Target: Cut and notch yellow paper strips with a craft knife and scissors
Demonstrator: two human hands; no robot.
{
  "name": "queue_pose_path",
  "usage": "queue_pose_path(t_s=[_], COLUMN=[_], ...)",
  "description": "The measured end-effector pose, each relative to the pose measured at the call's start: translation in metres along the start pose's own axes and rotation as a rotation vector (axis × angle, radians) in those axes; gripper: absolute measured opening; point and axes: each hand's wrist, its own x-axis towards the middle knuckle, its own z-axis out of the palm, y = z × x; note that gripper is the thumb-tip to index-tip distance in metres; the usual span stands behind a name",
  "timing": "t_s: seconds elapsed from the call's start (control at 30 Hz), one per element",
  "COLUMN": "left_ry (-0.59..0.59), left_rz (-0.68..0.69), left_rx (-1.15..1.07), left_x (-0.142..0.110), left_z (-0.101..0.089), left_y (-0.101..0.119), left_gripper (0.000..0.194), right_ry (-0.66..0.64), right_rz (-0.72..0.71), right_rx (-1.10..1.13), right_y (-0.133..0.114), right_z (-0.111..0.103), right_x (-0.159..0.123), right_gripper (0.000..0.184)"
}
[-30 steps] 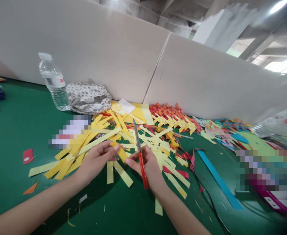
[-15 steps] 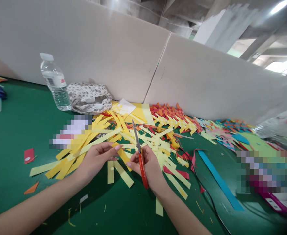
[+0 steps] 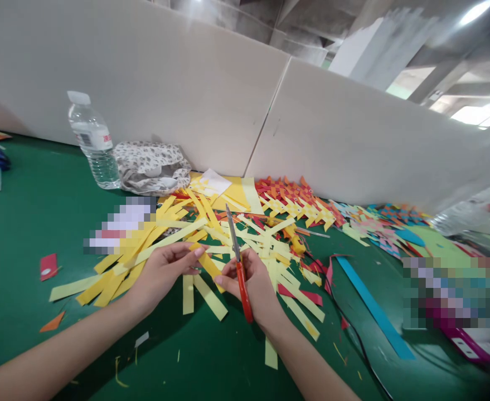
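A short dark-yellow paper strip (image 3: 209, 265) is stretched between my two hands above the green table. My left hand (image 3: 170, 264) pinches its upper left end between thumb and fingers. At the lower right end, the thumb and fingertips of my right hand (image 3: 251, 281) grip the same strip. Red-handled scissors (image 3: 242, 284) are also held in my right hand, their blades nearly together and pointing away from me. Under and behind both hands lies a loose heap of pale and dark yellow paper strips (image 3: 161, 236).
A water bottle (image 3: 92, 145) and a patterned cloth bag (image 3: 153, 167) stand by the grey partition (image 3: 211, 100). Woven paper fish (image 3: 295, 200) lie at the back. To the right are a blue strip (image 3: 374, 306), a black cord (image 3: 355, 331) and a yellow glue gun (image 3: 297, 242).
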Motion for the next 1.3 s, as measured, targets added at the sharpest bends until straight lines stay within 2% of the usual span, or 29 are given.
queue_pose_path(t_s=[0.7, 0.93, 1.13, 1.3], left_ry=[0.027, 0.057, 0.001, -0.061], left_rz=[-0.006, -0.02, -0.012, -0.005], left_rx=[-0.025, 0.042, 0.162, 0.195], left_x=[0.001, 0.006, 0.01, 0.01], left_z=[-0.003, -0.007, -0.012, -0.011], left_y=[-0.001, -0.005, -0.005, -0.006], left_gripper=[0.025, 0.026, 0.031, 0.031], right_ry=[0.017, 0.143, 0.222, 0.266], right_rz=[-0.01, -0.076, -0.102, -0.154], right_rx=[-0.015, 0.131, 0.167, 0.086], right_y=[0.005, -0.005, -0.004, 0.0], right_z=[-0.004, -0.007, -0.017, -0.026], right_x=[0.003, 0.009, 0.016, 0.021], right_gripper=[0.04, 0.042, 0.042, 0.042])
